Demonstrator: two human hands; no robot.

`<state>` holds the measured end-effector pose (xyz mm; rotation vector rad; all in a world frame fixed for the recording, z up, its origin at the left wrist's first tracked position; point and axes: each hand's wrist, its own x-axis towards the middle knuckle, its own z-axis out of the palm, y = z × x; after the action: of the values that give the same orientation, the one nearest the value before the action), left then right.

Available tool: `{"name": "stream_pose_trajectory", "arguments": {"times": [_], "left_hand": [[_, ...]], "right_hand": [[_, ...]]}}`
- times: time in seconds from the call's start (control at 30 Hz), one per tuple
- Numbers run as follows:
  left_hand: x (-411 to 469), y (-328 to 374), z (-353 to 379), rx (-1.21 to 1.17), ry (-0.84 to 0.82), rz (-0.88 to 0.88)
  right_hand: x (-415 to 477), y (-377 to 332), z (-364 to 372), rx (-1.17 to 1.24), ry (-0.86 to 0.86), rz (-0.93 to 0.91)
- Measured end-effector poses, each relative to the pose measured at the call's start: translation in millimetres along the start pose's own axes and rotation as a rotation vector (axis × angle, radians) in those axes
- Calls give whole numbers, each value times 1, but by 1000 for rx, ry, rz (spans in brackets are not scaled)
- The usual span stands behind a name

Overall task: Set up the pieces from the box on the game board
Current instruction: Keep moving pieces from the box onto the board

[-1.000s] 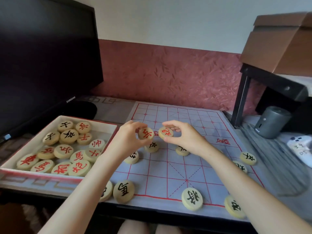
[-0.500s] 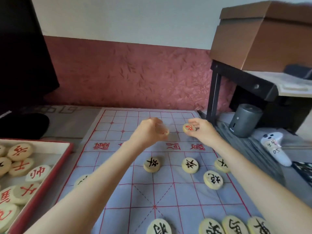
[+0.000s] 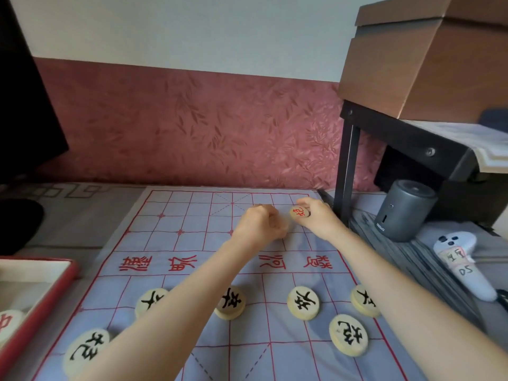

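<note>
The game board [image 3: 192,243] is a blue-grey cloth with a red grid. Several round wooden pieces with black lettering [image 3: 303,302] lie on its near half. Both my hands hover over the far right part of the board. My right hand [image 3: 320,220] pinches a red-lettered piece [image 3: 298,213] upright above the far right corner. My left hand [image 3: 257,224] sits just left of it, its fingers curled tight; the red-lettered piece it carries is hidden inside. The red-rimmed box [image 3: 59,284] is at the left edge, with one red piece [image 3: 8,323] showing.
A black shelf leg [image 3: 347,166] stands at the board's far right corner, with a cardboard box [image 3: 428,59] on the shelf above. A grey cylinder [image 3: 404,213] and a white controller [image 3: 463,266] lie to the right. A dark monitor [image 3: 24,105] stands at the left.
Both hands carried their red-lettered pieces from the board's middle to its far right part. My view turned right, so most of the box slid out of sight.
</note>
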<state>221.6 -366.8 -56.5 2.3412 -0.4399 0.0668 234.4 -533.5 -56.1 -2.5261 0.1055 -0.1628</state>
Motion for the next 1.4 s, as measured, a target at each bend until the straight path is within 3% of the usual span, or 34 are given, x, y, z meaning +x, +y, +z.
{"name": "stream_pose_trajectory", "arguments": {"times": [0.37, 0.6, 0.83, 1.4], "left_hand": [[1, -7, 12, 134, -44, 83], [-12, -9, -23, 111, -6, 109], [-55, -39, -93, 78, 65, 61], [-235, -169, -260, 304, 333, -244]], "right_hand": [[-12, 5, -2, -12, 14, -50], [-34, -19, -13, 53, 10, -99], [-62, -87, 3, 45, -133, -212], [-141, -274, 117, 8, -527, -648]]}}
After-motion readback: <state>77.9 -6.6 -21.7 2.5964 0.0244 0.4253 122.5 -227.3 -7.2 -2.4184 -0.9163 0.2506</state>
